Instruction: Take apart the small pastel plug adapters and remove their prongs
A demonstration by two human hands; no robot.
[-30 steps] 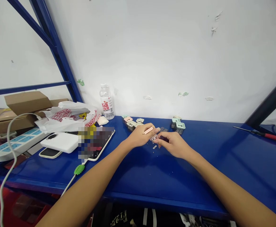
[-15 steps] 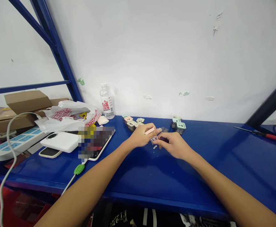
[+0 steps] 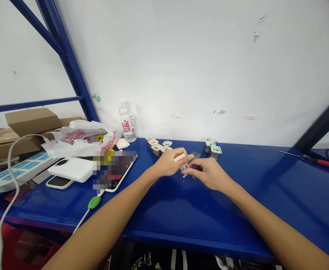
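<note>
The left hand (image 3: 166, 163) and the right hand (image 3: 210, 173) were held close together, just above the blue surface (image 3: 181, 213). Neither hand was spread. The left hand pinched a thin pink strip (image 3: 179, 157) between its thumb and fingers. The right hand's fingers were curled in and pinched a small dark red bit (image 3: 196, 167), but it was too small to tell just what it was. A little clear plastic piece (image 3: 184, 167) sat right between the two hands, touching the fingers of both.

Only a small thing had just changed. The pink strip had moved a little, and the hands had stayed close together and kept their pinch. Tiny bits (image 3: 184, 175) lay on the surface under the hands.

Behind the hands stood two groups of small square blocks in pale green, pink and cream. One group (image 3: 156, 147) was to the left, and one (image 3: 212, 149) was to the right. A water bottle (image 3: 127, 123) stood by the wall. Farther left were a white power bank (image 3: 71, 169), a power strip (image 3: 15, 173) and a plastic bag (image 3: 80, 139). A red-handled screwdriver (image 3: 319, 162) lay far off to the right.
</note>
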